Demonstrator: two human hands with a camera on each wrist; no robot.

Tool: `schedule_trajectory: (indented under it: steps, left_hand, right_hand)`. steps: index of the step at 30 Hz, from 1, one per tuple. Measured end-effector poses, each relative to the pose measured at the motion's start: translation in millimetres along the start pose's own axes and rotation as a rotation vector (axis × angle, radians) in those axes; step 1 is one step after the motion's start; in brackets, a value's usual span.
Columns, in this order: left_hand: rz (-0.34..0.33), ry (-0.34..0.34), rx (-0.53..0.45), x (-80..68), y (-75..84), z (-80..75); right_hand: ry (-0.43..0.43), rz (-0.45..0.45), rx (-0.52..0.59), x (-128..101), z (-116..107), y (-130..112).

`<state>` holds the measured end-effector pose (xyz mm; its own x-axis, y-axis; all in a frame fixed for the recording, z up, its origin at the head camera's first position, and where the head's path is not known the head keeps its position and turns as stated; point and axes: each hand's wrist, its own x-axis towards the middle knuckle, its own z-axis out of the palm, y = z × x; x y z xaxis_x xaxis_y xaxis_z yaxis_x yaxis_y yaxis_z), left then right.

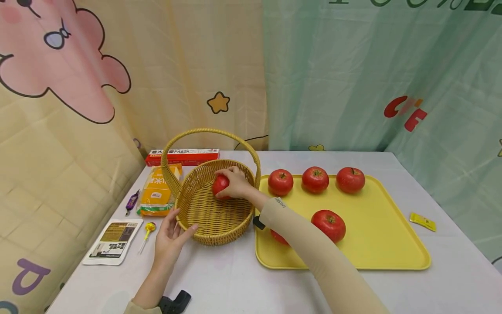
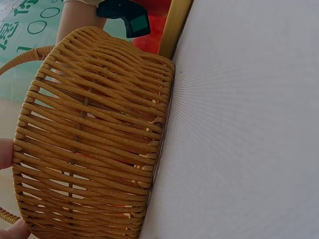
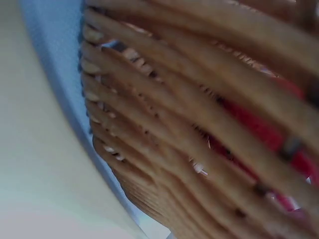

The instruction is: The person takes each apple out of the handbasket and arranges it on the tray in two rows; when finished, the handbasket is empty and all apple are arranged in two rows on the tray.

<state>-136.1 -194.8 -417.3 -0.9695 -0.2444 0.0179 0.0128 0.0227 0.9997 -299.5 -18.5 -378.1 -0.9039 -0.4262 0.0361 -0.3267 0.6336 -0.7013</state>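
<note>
A wicker basket [image 1: 219, 222] with a tall arched handle stands left of the yellow tray. Inside it, near the back right wall, my right hand [image 1: 235, 183] grips a red apple [image 1: 220, 186]. My left hand [image 1: 169, 235] is at the basket's front left rim, thumb extended and fingertips touching the rim. The left wrist view shows the woven side [image 2: 94, 134] up close, with fingertips [image 2: 6, 153] at its rim. In the right wrist view, red shows through the weave [image 3: 174, 114]; the right hand itself is hidden there.
Several red apples [image 1: 315, 179] sit on the yellow tray [image 1: 384, 244], one partly behind the right sleeve. Left of the basket lie a pasta box [image 1: 184, 158], an orange bag [image 1: 157, 192], a purple candy [image 1: 132, 202], a lollipop [image 1: 150, 227] and a white pouch [image 1: 113, 242]. A yellow packet [image 1: 422, 221] lies far right.
</note>
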Motion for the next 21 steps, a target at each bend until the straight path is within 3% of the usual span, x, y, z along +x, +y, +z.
schedule_trajectory:
  steps: [5, 12, 16, 21]
  left_hand:
    - [-0.001, -0.011, -0.004, 0.0, -0.3, 0.0]
    - [-0.018, -0.009, 0.009, 0.4, -0.9, -0.2]
    - [-0.017, -0.009, 0.004, 0.3, -0.6, -0.4]
    - [-0.007, -0.006, 0.01, 0.2, -0.1, -0.2]
  right_hand:
    - [-0.038, -0.005, -0.062, -5, -1, -2]
    - [-0.106, -0.077, -0.184, -18, -4, -4]
    - [-0.123, -0.134, -0.152, -32, -13, -8]
    - [-0.126, -0.227, -0.07, -61, -41, -21]
